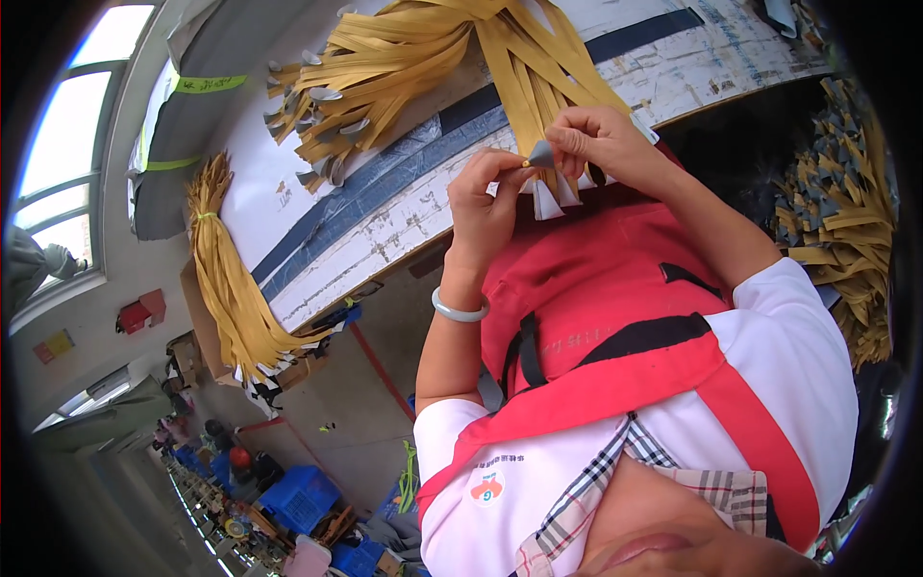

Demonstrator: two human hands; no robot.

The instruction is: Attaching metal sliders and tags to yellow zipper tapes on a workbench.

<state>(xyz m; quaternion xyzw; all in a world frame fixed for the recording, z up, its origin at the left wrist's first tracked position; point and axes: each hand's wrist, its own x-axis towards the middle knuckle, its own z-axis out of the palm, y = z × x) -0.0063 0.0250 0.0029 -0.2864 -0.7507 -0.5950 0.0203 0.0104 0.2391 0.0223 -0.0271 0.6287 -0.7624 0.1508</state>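
Near the front edge of the table, my left hand (486, 202) and my right hand (611, 149) meet over one end of a yellow fabric strip. A grey tab (541, 154) on that end is pinched between my right thumb and fingers. My left thumb and forefinger close on a small yellow bit at the tab's tip, too small to make out. Beneath my hands hang more yellow strips (519, 87) with white and grey ends (546, 200), over the table edge against my red apron (586, 260). Left of them lies a fanned bundle of yellow strips (385, 58) with grey tabs.
A white worn table (413, 216) with dark blue bands carries the strips. A tied yellow bundle (216, 260) droops over its left end. Another heap of grey-tabbed strips (836, 212) hangs at the right. Blue crates (300, 498) stand on the floor at lower left.
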